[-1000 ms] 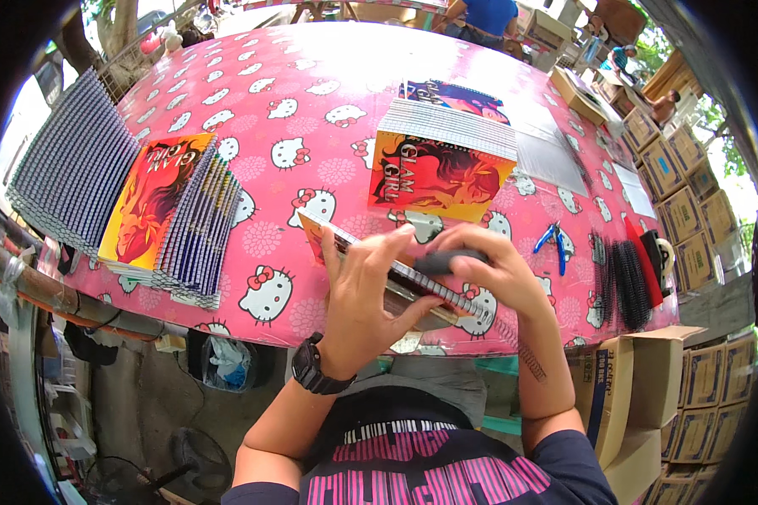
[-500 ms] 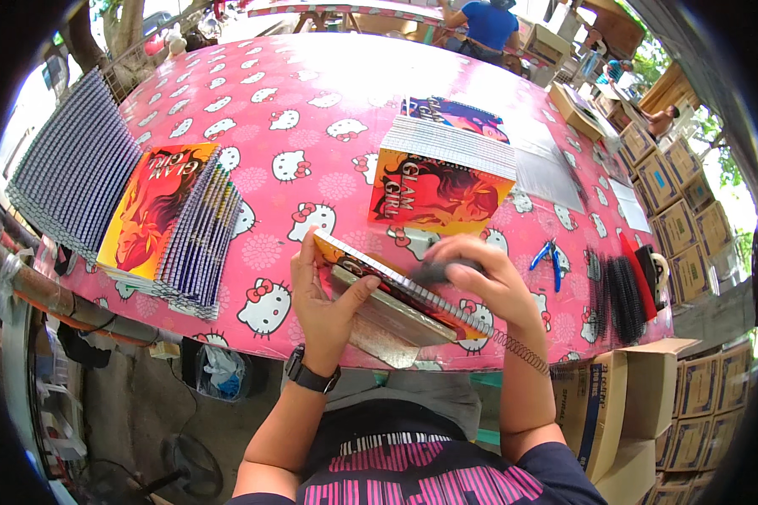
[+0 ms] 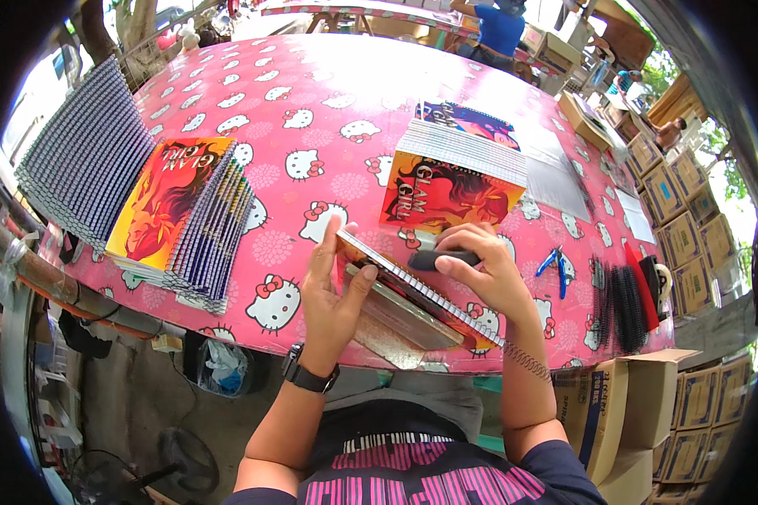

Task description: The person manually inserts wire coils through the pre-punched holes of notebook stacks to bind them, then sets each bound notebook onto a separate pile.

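My left hand [image 3: 327, 307] grips the left end of a spiral notebook [image 3: 417, 286], thumb on the near side, holding it on edge with its punched side up. A thin dark wire coil [image 3: 528, 362] runs out of its right end past my right forearm. Behind the notebook's punched edge, my right hand [image 3: 495, 278] is closed around a smooth, dark rounded piece [image 3: 434, 259], whose kind I cannot make out. Under the notebook lies a flat, greyish block [image 3: 404, 316] at the table's near edge. Just beyond stands a stack of notebooks [image 3: 455, 189] with red and orange covers.
Bound notebooks [image 3: 164, 206] lie fanned at left, beside a long row of coil spines [image 3: 88, 160]. Blue-handled pliers [image 3: 556, 268], loose black coils [image 3: 621, 311] and a tape roll [image 3: 665, 276] are at right. An open carton [image 3: 598, 412] stands below the right edge.
The whole view has shifted slightly, so the table things sit farther right. The dark piece in my right hand was blurred and is now sharper. Both hands keep their hold.
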`<action>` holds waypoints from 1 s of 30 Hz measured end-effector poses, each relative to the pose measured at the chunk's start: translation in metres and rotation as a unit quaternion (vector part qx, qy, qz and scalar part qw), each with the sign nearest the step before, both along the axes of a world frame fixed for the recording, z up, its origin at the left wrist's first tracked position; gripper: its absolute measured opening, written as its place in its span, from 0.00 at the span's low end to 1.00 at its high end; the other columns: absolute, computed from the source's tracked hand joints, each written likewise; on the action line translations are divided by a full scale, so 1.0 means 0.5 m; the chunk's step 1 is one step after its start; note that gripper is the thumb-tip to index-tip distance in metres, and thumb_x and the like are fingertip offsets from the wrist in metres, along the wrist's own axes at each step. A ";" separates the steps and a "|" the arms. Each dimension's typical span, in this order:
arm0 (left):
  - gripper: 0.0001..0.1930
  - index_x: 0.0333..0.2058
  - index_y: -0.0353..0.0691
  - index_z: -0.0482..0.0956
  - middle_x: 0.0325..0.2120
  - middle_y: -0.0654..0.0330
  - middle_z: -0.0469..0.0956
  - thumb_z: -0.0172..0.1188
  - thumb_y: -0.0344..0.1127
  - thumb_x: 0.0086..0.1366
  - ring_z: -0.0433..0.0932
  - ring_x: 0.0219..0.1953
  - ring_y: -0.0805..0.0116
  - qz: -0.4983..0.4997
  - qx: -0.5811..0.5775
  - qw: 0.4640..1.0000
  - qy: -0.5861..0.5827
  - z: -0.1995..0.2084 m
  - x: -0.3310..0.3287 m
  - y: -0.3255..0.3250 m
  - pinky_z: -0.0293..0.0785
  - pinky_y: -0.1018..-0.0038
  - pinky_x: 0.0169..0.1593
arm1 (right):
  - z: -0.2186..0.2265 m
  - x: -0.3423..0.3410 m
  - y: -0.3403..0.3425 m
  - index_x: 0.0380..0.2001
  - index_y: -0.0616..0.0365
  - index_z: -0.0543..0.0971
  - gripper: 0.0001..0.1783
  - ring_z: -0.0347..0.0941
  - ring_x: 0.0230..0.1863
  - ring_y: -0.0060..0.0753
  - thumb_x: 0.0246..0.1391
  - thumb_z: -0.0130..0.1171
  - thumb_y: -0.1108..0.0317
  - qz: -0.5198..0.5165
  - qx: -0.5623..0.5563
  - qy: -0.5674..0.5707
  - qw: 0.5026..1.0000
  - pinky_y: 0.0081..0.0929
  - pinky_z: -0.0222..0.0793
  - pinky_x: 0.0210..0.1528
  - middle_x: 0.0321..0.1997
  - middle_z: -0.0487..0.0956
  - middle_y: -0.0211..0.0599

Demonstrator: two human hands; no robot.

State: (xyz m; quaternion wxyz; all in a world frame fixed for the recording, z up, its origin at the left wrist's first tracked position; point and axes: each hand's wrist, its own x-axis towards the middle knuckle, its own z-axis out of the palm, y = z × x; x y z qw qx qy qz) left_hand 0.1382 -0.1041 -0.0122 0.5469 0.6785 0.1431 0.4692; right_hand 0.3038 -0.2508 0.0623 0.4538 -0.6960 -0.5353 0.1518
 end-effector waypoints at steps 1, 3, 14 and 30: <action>0.34 0.63 0.30 0.59 0.45 0.61 0.68 0.62 0.28 0.60 0.68 0.51 0.69 -0.017 -0.009 1.000 -0.001 0.004 0.002 0.004 0.63 0.72 0.57 | 0.003 0.009 -0.001 0.32 0.61 0.80 0.19 0.72 0.46 0.39 0.50 0.61 0.54 -0.045 -0.002 -0.086 0.995 0.35 0.64 0.51 0.40 0.80 0.39; 0.32 0.62 0.31 0.60 0.41 0.64 0.68 0.62 0.29 0.61 0.68 0.47 0.73 -0.040 -0.061 0.997 -0.011 -0.002 0.004 0.000 0.64 0.75 0.53 | 0.018 -0.022 0.006 0.32 0.61 0.80 0.17 0.70 0.43 0.38 0.50 0.61 0.56 0.114 0.101 0.143 0.978 0.35 0.64 0.47 0.38 0.80 0.38; 0.23 0.58 0.38 0.70 0.35 0.66 0.68 0.58 0.28 0.64 0.67 0.40 0.77 -0.071 -0.148 0.986 -0.011 0.019 -0.002 0.005 0.64 0.79 0.49 | 0.005 0.005 0.058 0.34 0.66 0.78 0.24 0.72 0.49 0.35 0.56 0.55 0.50 0.013 -0.058 -0.011 0.998 0.31 0.64 0.53 0.42 0.79 0.45; 0.24 0.58 0.37 0.69 0.35 0.69 0.68 0.60 0.31 0.64 0.64 0.36 0.82 -0.067 -0.122 0.990 0.008 0.011 -0.007 0.014 0.60 0.84 0.42 | -0.026 0.001 0.095 0.38 0.65 0.76 0.20 0.69 0.48 0.26 0.55 0.59 0.56 0.122 0.078 0.212 0.967 0.27 0.63 0.53 0.43 0.77 0.37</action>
